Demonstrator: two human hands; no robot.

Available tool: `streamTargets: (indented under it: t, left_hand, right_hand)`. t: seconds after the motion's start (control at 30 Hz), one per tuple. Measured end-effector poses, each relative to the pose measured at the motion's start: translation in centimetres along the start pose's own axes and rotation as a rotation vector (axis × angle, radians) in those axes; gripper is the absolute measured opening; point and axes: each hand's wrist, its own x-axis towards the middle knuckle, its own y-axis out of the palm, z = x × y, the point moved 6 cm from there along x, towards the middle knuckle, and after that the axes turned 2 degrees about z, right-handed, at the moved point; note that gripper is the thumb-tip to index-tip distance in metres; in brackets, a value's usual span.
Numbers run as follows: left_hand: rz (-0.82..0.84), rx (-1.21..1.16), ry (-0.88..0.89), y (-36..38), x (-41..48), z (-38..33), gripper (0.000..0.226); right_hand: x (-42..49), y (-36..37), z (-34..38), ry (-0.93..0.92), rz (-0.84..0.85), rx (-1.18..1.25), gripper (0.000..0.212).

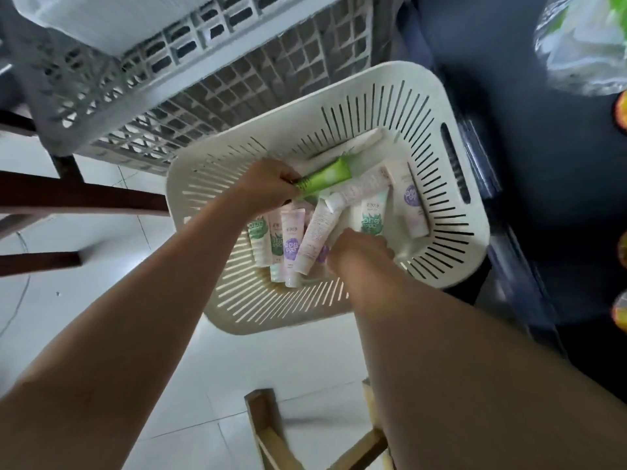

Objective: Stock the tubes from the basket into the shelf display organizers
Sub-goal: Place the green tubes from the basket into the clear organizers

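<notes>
Nearest the camera, two bare forearms reach forward and down over a white tiled floor, with the pale wooden frame of a stool just below them. Both arms end inside a cream plastic basket, a rounded rectangle with narrow slots cut all round its walls and one handle slot in its right side.

The right hand is low in the near part of the basket, fingers curled down among the tubes. It is blurred, so I cannot tell whether it grips anything.

The left hand is farther in and closes its fingers round the ribbed cap end of one green tube. Its long axis runs diagonally, with the flat crimped end pointing up and to the right, above the rest.

About eight white tubes lie loose on the basket floor, smooth, with green or purple labels. The left cluster lies side by side, running near to far; others lie crosswise.

Beyond the basket stands a grey lattice crate of open square cells.
</notes>
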Motion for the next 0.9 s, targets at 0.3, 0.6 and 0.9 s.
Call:
streamTargets:
  t: [0.3,0.6,0.9]
  left_hand:
    - [0.019,-0.012,-0.225,-0.8,-2.0,4.6,0.023]
    - [-0.118,-0.041,-0.31,-0.1,-3.1,4.9,0.034]
    - [-0.069,-0.18,-0.339,-0.3,-2.8,5.1,0.024]
  right_hand:
    - [0.2,-1.4,-1.0,0.005,-0.102,0.168,0.02]
    - [-2.1,-5.0,1.0,-0.198,-0.677,-0.138,0.048]
    - [-1.3,0.6,3.2,-0.408,-0.128,-0.475,0.052]
